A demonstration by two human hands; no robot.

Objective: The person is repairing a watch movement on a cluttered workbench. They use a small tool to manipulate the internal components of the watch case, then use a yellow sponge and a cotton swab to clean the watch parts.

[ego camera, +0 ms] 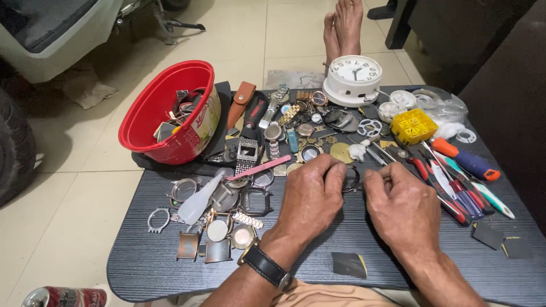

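My left hand [311,196] and my right hand [401,207] meet over the middle of a low dark table [142,267]. Between their fingertips sits a small round watch case [351,178], pinched by the left fingers. My right hand grips what looks like a thin tool against the case; the tool is mostly hidden. A dark watch with a metal case is strapped on my left wrist [267,267]. Loose watch cases, straps and dials lie just left of my left hand.
A red plastic tub [165,111] of parts stands at the back left. A white alarm clock [354,79] and a yellow holder [413,125] are at the back. Screwdrivers and pliers [455,182] lie right of my hands. Bare feet [343,28] rest beyond the table.
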